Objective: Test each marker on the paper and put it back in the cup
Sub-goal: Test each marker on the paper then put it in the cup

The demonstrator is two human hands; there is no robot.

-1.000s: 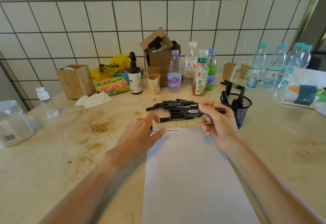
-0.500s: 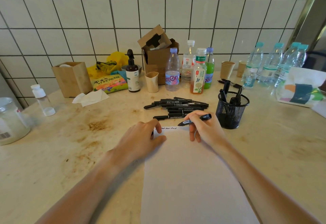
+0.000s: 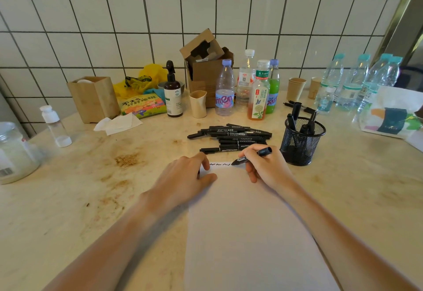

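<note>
The right hand (image 3: 266,169) is pinching a black felt-tip marker (image 3: 251,156), its tip touching the far edge of the white paper sheet (image 3: 247,233) beside wavy test strokes. The left hand (image 3: 185,180) is pressing that sheet's far-left corner, fingers loosely bent. The black wire-mesh cup (image 3: 301,140) is standing just right of the sheet, and the pile of black markers (image 3: 231,136) is lying just beyond it.

Bright, soft daylight; faint shadows; wide-angle edge distortion

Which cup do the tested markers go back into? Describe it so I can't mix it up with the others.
Start at the sheet of white paper on the beige counter, then look just past its far right corner, beside the right hand. The black wire-mesh cup stands there, already holding a few markers. The other cups are solid paper or plastic, back by the bottles.
</note>
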